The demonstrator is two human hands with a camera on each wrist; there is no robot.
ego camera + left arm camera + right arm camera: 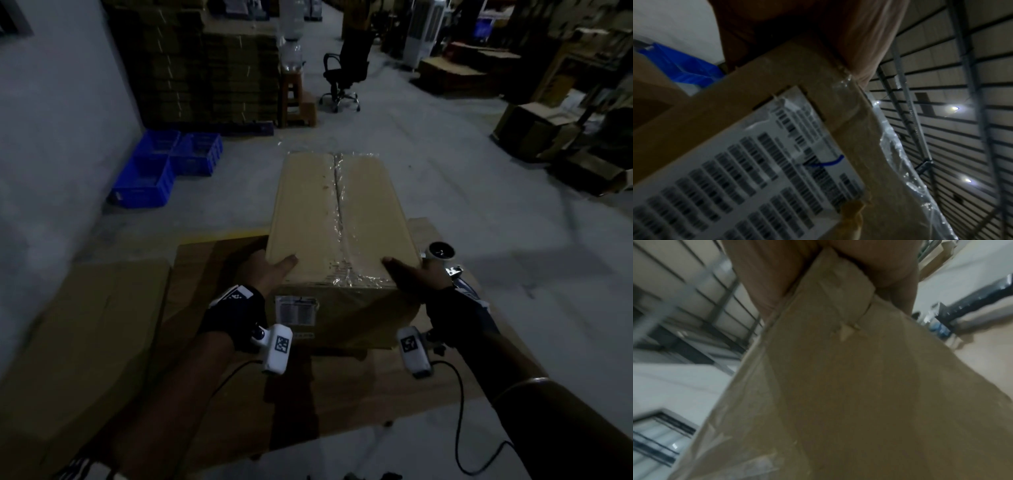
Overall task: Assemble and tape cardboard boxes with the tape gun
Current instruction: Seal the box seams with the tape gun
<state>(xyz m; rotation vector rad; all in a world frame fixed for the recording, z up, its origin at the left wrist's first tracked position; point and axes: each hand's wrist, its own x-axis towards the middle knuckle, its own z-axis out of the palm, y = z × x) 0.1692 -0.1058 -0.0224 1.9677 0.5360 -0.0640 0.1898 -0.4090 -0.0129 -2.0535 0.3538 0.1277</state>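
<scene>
Dim warehouse floor spreads behind flattened cardboard (212, 342), on which a taped box (308, 212) stands, clear tape (339, 205) running along its top seam and a barcode label (296, 310) on its near face. Left hand (263, 270) and right hand (418, 274) grasp the box's near corners, thumbs on top. Just beside the right hand lies the tape gun (442, 255); blue crates (164, 164) sit well apart by the wall.

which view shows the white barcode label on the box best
The left wrist view: the white barcode label fills it, rows of barcodes visible though blurred. The head view shows it small and dim on the box's near face. The right wrist view shows only plain cardboard.
</scene>
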